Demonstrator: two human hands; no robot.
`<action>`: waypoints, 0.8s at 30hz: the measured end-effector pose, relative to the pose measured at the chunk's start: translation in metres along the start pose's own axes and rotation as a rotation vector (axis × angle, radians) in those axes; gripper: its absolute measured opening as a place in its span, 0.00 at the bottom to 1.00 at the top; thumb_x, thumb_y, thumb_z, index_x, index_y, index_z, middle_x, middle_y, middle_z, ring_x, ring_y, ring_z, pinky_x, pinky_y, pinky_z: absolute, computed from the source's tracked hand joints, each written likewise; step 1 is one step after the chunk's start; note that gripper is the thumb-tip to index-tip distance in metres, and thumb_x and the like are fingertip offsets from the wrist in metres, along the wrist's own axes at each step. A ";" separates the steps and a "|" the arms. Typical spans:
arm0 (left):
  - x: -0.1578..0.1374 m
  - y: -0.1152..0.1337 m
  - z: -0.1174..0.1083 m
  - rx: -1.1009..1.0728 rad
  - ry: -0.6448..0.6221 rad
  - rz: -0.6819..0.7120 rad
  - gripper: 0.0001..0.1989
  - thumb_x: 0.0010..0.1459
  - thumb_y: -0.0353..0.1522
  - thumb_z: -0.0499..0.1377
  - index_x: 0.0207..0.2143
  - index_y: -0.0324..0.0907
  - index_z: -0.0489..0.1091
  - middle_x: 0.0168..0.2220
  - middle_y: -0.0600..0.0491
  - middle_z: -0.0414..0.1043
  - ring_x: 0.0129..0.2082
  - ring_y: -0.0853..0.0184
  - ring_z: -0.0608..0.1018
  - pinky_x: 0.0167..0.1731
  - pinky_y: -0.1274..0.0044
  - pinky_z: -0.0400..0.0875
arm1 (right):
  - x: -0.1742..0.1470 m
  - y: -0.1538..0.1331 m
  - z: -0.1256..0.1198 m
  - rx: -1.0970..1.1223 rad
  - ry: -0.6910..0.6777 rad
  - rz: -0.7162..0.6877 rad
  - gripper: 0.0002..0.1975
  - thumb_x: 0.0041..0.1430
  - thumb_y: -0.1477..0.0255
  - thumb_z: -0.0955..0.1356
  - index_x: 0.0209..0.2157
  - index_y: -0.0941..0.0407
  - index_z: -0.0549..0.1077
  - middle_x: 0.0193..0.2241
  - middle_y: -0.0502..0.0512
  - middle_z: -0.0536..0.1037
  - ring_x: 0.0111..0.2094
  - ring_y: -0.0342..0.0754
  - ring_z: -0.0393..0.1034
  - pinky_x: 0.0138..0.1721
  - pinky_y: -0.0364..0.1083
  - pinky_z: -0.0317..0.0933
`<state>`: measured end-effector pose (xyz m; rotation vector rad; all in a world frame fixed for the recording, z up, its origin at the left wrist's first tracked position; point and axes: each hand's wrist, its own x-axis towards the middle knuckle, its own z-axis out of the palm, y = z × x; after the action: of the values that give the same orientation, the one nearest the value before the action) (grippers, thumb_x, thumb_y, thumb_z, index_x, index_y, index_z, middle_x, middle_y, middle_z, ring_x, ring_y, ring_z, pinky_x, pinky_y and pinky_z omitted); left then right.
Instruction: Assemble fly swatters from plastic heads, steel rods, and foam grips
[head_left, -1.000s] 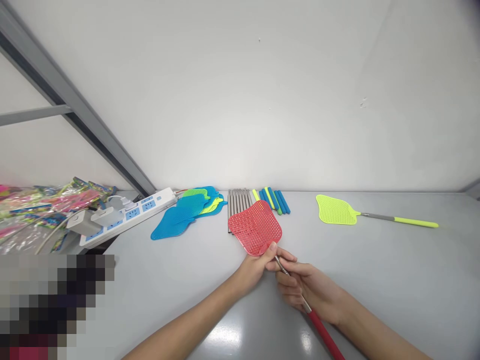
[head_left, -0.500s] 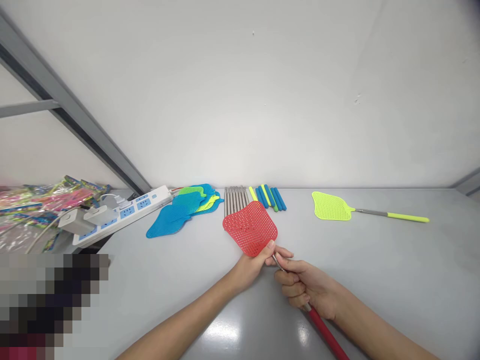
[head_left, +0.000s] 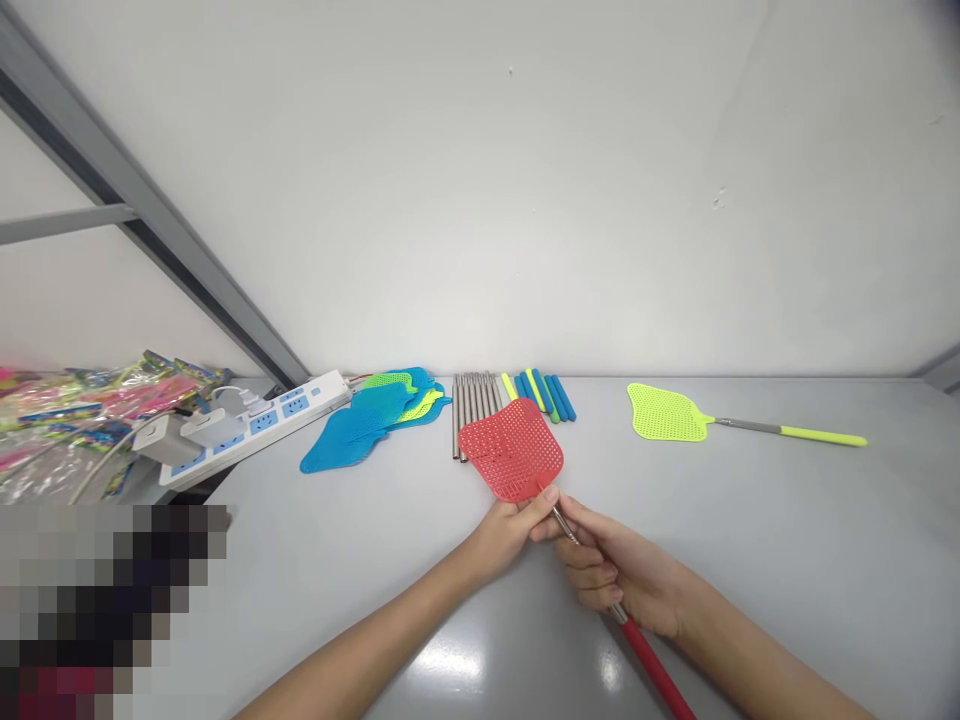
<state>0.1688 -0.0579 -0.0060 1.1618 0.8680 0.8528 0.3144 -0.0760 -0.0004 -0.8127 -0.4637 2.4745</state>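
A red fly swatter with a perforated head [head_left: 514, 450] is held between my two hands above the table. My left hand [head_left: 517, 525] pinches the neck of the head with the thumb on top. Around the metal rod [head_left: 566, 525] just below it, my right hand [head_left: 611, 565] is closed, fingers wrapped. The red grip [head_left: 656, 670] runs down from the right hand to the bottom edge of the view. Where the rod meets the head is partly covered by my fingers.
Blue, green and yellow swatter heads [head_left: 352, 430] lie overlapping at the back left. Beside them are several metal rods [head_left: 469, 400] and coloured grips [head_left: 555, 395]. A yellow-green swatter [head_left: 667, 415] lies at right. A power strip [head_left: 262, 420] and plastic packages [head_left: 112, 410] are at left.
The red head has shifted slightly right in view, its neck now showing at the left thumb. My right index finger and thumb have moved up close to the left hand.
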 end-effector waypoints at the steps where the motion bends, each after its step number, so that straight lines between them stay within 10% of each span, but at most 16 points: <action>1: 0.001 -0.002 -0.001 0.000 0.012 0.004 0.14 0.52 0.40 0.51 0.24 0.38 0.65 0.22 0.57 0.62 0.27 0.72 0.65 0.35 0.78 0.60 | 0.000 -0.001 0.000 -0.001 -0.015 -0.016 0.15 0.53 0.62 0.60 0.33 0.59 0.68 0.14 0.42 0.50 0.12 0.33 0.38 0.11 0.35 0.34; 14: 0.006 -0.008 0.000 -0.151 0.039 0.035 0.19 0.53 0.42 0.49 0.22 0.37 0.67 0.30 0.49 0.71 0.34 0.65 0.71 0.40 0.74 0.60 | 0.007 0.006 0.013 0.153 0.021 -0.205 0.05 0.50 0.73 0.64 0.31 0.58 0.63 0.17 0.44 0.53 0.15 0.34 0.42 0.15 0.35 0.39; 24: 0.005 -0.009 -0.001 -0.153 0.058 0.023 0.17 0.54 0.38 0.49 0.24 0.35 0.69 0.23 0.52 0.69 0.25 0.71 0.69 0.31 0.79 0.61 | 0.014 0.014 -0.002 0.362 -0.035 0.065 0.08 0.50 0.65 0.65 0.29 0.55 0.64 0.11 0.40 0.45 0.10 0.33 0.36 0.10 0.34 0.34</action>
<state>0.1711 -0.0544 -0.0153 1.0194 0.8226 0.9589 0.3013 -0.0801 -0.0147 -0.6442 0.0045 2.5295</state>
